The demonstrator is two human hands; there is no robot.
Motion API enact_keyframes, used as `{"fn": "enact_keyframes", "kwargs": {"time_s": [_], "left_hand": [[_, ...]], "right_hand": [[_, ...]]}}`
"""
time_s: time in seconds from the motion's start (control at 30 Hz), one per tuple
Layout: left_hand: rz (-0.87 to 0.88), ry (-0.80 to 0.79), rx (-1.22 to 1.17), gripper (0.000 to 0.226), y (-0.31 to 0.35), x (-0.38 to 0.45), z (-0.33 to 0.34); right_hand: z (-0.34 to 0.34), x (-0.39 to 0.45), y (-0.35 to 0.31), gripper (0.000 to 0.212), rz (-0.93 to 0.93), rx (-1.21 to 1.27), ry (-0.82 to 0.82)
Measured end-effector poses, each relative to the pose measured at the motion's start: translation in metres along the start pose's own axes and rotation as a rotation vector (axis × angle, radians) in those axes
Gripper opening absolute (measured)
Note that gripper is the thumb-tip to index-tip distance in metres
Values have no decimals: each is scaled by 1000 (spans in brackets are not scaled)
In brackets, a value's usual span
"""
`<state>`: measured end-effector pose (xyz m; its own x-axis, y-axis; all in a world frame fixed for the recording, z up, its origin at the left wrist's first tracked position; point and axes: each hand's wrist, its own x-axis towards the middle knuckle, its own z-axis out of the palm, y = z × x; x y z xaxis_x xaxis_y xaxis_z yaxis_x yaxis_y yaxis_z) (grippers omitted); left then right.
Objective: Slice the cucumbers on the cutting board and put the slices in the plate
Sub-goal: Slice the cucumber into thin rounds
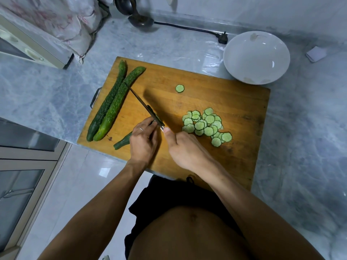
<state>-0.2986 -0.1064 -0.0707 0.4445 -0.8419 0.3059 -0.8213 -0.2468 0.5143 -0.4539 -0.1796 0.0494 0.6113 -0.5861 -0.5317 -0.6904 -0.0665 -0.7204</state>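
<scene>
Wooden board (206, 94) on marble bench (47, 94), metal handle at its 9 o'clock edge. Two whole cucumbers (112, 104) side by side, touching, along board's left part, running from 7 toward 12 o'clock. Third cucumber stub (123, 143) near board's 7 o'clock edge, mostly hidden under left hand (143, 141); only the dark tail end shows.

Left hand w/ fingers curled down on stub, ring on one finger. Right hand (185, 149) closed round knife (144, 106) handle, thumb pointing to 11 o'clock by blade base. Blade edge-on to camera, tip reaching toward 11 o'clock and just beside the nearer whole cucumber; a few green bits stuck on blade near handle. Can't tell if edge touches board.

Slice pile (205, 124) at 3 o'clock of hands, abt mid-board, overlapping, loose ones spilling toward 5 o'clock. One stray slice (180, 88) apart, toward 12 o'clock of pile.

White plate (256, 57) on bench just off board's 1 o'clock corner, rim overlapping board edge, deep, no slices inside.

Beyond board at 12 o'clock: dark ladle (139, 20), black cord w/ plug (222, 38). At 10 o'clock: appliance (32, 47) w/ cloth (71, 21) behind. Small white box (316, 54) at 2 o'clock.
</scene>
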Motion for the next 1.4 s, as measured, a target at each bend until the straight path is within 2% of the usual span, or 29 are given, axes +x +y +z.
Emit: {"fn": "enact_keyframes", "kwargs": {"time_s": [0.23, 0.53, 0.7, 0.8, 0.83, 0.9, 0.97, 1.1, 1.23, 1.33, 1.4], "left_hand": [[-29, -8, -2, 26, 5, 1, -2], [-116, -27, -79, 23, 19, 6, -17], [-180, 119, -195, 23, 27, 13, -32], [-89, 261, -205, 18, 38, 22, -43], [-19, 258, -191, 15, 41, 27, -47], [143, 89, -140, 13, 47, 39, -55], [211, -198, 9, 25, 53, 53, -62], [199, -605, 259, 48, 68, 76, -70], [161, -964, 351, 51, 81, 93, -62], [77, -1067, 221, 42, 79, 105, -59], [59, -973, 94, 48, 75, 108, -65]], "right_hand": [[11, 18, 6, 70, 4, 13, 31], [2, 16, 16, 67, 0, 22, 56], [-18, -3, 28, 62, -18, -73, 82], [-25, -12, 36, 57, -34, -186, 97], [-25, -13, 38, 54, -48, -236, 116], [-21, -15, 42, 52, -79, -335, 174], [-16, -14, 45, 55, -102, -413, 217], [-8, -19, 46, 53, -133, -456, 216], [-4, -25, 35, 50, -144, -473, 221], [-6, -26, 33, 51, -148, -468, 235], [-7, -26, 35, 52, -141, -451, 236]]}}
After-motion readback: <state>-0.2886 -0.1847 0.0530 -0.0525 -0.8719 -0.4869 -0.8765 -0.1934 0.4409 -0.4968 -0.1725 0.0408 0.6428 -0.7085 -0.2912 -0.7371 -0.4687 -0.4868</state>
